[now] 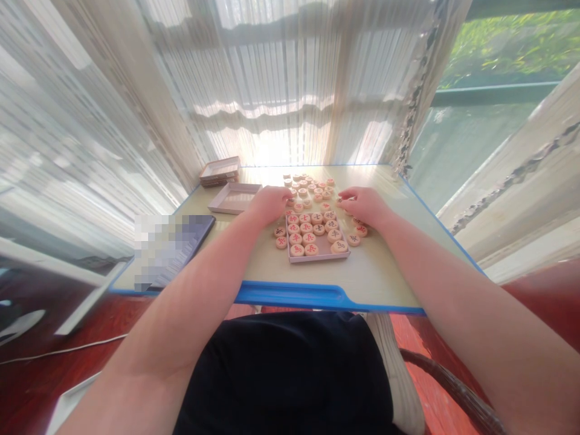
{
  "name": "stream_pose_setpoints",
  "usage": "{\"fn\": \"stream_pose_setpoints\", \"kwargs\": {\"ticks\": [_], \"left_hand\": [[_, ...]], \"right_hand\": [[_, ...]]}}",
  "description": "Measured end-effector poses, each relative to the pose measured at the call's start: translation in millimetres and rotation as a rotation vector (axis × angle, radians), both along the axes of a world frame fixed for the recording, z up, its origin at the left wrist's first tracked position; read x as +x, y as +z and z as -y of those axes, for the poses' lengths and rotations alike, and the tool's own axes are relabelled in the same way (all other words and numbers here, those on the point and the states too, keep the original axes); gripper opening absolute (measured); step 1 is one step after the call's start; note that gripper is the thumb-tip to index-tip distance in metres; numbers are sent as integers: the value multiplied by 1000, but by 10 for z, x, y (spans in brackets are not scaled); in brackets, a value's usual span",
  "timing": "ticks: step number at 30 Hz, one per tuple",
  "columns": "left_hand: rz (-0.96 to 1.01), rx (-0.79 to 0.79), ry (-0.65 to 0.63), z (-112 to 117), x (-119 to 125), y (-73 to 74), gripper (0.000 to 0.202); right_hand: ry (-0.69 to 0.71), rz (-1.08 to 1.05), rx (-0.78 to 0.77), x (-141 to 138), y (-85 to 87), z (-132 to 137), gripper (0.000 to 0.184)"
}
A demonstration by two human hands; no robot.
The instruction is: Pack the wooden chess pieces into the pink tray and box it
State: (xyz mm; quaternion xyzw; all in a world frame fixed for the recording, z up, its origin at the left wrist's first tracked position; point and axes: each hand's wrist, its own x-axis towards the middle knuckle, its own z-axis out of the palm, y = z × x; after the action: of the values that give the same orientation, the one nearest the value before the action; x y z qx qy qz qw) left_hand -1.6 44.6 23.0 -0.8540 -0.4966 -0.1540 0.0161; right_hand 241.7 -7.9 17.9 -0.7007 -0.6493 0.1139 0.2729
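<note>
A shallow pale tray lies in the middle of the small table and holds rows of round wooden chess pieces marked in red and black. More loose pieces lie scattered just beyond it, and a few rest beside it. My left hand rests at the tray's far left corner, fingers curled down among the pieces. At the tray's far right corner my right hand has its fingers bent and pinched over loose pieces. What either hand holds is hidden.
An empty box lid lies left of the hands, and a closed box sits behind it. A dark tablet rests at the table's left edge. Sheer curtains hang close behind the table. A wicker chair rim shows at lower right.
</note>
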Motion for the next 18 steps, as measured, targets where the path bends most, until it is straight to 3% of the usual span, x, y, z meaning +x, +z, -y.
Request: {"fn": "stream_pose_setpoints", "kwargs": {"ticks": [7,18], "left_hand": [[-3,4,-24,15,5,15,35],[-25,2,-17,10,13,21,36]], "right_hand": [[3,-36,-23,16,11,10,40],[57,134,-6,3,8,4,35]]}}
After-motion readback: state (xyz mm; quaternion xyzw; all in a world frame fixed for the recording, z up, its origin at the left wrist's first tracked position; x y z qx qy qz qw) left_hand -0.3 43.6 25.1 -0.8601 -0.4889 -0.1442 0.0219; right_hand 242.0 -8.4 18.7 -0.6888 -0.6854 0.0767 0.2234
